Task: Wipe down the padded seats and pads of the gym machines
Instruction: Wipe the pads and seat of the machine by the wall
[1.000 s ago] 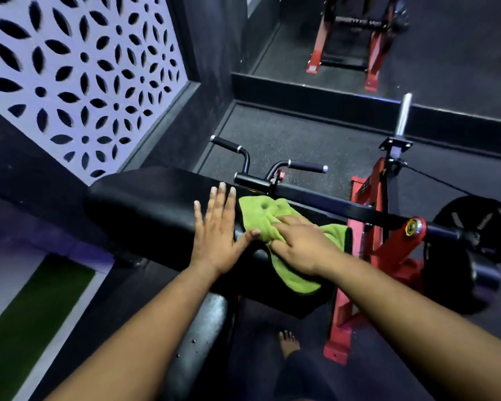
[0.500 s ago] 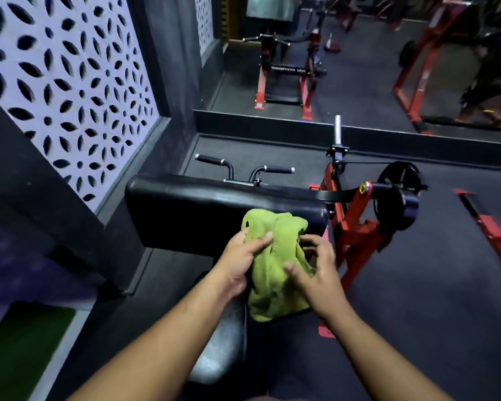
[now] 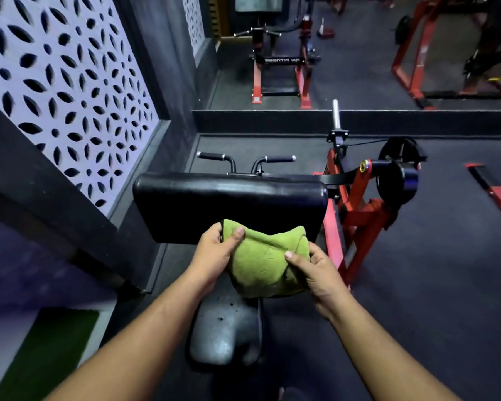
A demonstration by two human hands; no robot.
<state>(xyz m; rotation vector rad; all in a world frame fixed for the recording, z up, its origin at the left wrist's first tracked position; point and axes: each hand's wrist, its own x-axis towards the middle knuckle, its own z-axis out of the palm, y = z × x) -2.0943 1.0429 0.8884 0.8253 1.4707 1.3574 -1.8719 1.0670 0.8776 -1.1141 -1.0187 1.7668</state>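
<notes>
A wide black padded arm rest [image 3: 229, 202] of a red-framed curl machine lies across the middle of the view. Just in front of its near edge I hold a green cloth [image 3: 265, 261] in the air with both hands. My left hand [image 3: 216, 251] pinches the cloth's left top corner, thumb on top. My right hand [image 3: 315, 270] grips its right side. Below the cloth sits the machine's small grey worn seat [image 3: 224, 328], partly hidden by the cloth.
Two black handles [image 3: 245, 160] stick up behind the pad. The red frame [image 3: 350, 215] with a weight plate [image 3: 396, 180] stands to the right. A patterned wall panel [image 3: 61, 82] closes the left. More red machines [image 3: 281, 62] stand farther back on the dark floor.
Both hands lifted off the pad, gathered the green cloth and now hold it stretched between them in front of the pad. My view pulled back and up.
</notes>
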